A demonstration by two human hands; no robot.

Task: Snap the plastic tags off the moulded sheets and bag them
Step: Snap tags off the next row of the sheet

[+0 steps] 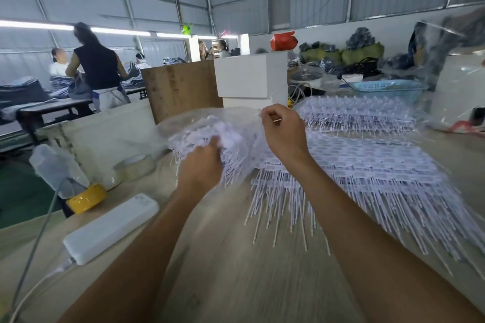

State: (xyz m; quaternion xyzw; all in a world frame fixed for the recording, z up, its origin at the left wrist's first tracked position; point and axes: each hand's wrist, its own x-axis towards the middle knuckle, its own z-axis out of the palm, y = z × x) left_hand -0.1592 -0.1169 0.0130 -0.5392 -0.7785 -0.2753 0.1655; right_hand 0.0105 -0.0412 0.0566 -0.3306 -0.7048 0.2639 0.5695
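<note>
From the head camera, a clear plastic bag (210, 126) is hanging above the far part of the wooden table (236, 270), already holding a bunch of loose white tags (223, 139) whose thin stems are poking downward. The right hand (284, 134) is pinching the bag's upper edge between curled fingers and thumb, lifting it up. The left hand (200, 168) is reaching into or against the bag's lower side, its fingers buried among the tags; whether they are gripping any cannot be told through the blur. Just right of the bag, moulded sheets (367, 173) of white tags are lying fanned across the table, stems pointing toward the person, with another stack of sheets (357, 113) lying farther back. A white power bank (110, 228) with a cable is resting near the left forearm, and a yellow tape roll (86, 198) is sitting at the table's left edge beside a translucent bottle (56, 168). A blue basket (388, 88) is standing behind the far stack. People are working at tables in the background
</note>
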